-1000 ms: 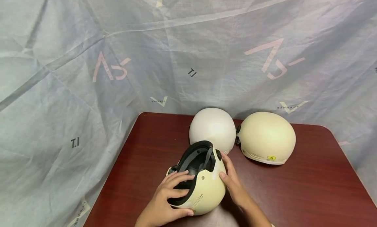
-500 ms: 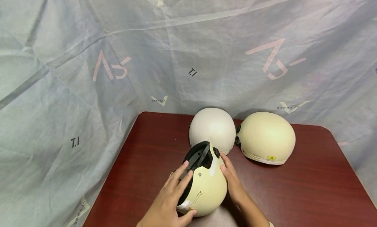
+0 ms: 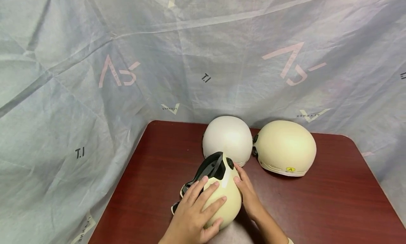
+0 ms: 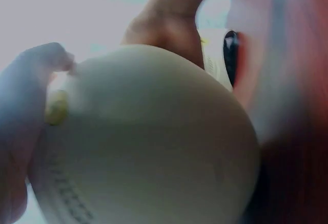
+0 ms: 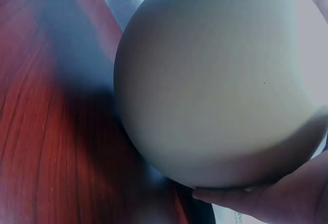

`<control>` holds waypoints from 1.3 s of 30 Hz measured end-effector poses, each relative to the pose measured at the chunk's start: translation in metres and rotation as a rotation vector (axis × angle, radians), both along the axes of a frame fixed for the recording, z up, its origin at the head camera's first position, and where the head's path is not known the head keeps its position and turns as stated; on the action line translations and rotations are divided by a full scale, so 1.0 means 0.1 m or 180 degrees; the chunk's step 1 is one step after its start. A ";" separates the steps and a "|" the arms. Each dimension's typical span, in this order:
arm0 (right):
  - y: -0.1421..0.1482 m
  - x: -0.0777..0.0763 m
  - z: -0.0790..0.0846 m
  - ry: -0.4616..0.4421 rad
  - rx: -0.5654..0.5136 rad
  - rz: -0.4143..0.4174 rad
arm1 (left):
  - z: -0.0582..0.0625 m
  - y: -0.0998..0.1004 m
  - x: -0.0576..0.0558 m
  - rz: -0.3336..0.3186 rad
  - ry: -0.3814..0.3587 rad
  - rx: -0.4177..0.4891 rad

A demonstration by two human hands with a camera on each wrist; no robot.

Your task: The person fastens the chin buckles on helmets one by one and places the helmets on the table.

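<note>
A cream helmet (image 3: 232,198) is tilted on its side near the front of the table, with its dark padded opening and grey strap (image 3: 219,161) facing left. My left hand (image 3: 197,214) rests on the shell's left side near the rim, its fingers spread and fairly straight. On the other side my right hand (image 3: 248,194) grips the helmet near the black round vent (image 3: 230,163). The smooth shell (image 4: 154,131) fills most of the left wrist view. In the right wrist view, part of my right hand (image 5: 282,198) lies along the shell's lower edge.
A white helmet (image 3: 226,138) stands just behind the held one. To its right sits another cream helmet (image 3: 287,145) with a yellow sticker. All are on a dark red wooden table (image 3: 333,201), with grey printed sheeting (image 3: 177,61) hanging behind and at the left.
My left hand has left the inside of the rim and now lies across the shell's outer side. The helmet has turned slightly. My right hand keeps its hold.
</note>
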State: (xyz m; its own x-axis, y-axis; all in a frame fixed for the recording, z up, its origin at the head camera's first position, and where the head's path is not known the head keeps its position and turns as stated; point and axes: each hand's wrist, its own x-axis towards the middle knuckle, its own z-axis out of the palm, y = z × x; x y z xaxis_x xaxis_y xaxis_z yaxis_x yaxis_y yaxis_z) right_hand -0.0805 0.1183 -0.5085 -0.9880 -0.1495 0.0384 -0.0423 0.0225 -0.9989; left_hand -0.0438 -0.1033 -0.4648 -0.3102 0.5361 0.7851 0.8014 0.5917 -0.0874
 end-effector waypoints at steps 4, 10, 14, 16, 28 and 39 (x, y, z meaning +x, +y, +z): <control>-0.07 0.02 0.04 -0.0079 0.0164 -0.0139 | 0.04 -0.02 -0.09 0.0025 0.0321 0.0272; -0.12 0.05 0.07 -0.0113 0.0401 -0.0320 | 0.10 -0.08 -0.13 0.0082 0.0212 0.0698; -0.14 0.04 0.05 -0.0096 0.0427 -0.0469 | 0.14 -0.11 -0.15 0.0104 0.0155 0.0909; -0.15 0.04 0.04 -0.0093 0.0375 -0.0474 | 0.15 -0.10 -0.16 0.0110 0.0130 0.0957; -0.10 0.03 0.05 0.0003 0.0070 -0.0042 | 0.13 -0.15 -0.13 0.0538 0.0150 0.1199; -0.10 0.07 0.11 0.0100 0.0282 -0.0202 | 0.12 -0.23 -0.13 0.0100 0.0534 0.0856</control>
State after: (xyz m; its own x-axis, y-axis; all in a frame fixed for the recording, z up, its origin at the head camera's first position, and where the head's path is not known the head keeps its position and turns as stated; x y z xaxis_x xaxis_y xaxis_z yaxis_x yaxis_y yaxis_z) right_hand -0.0736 0.1085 -0.4976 -0.9941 -0.0907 0.0589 -0.0691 0.1143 -0.9910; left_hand -0.0565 -0.1261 -0.4529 -0.1775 0.2947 0.9390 0.7700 0.6357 -0.0540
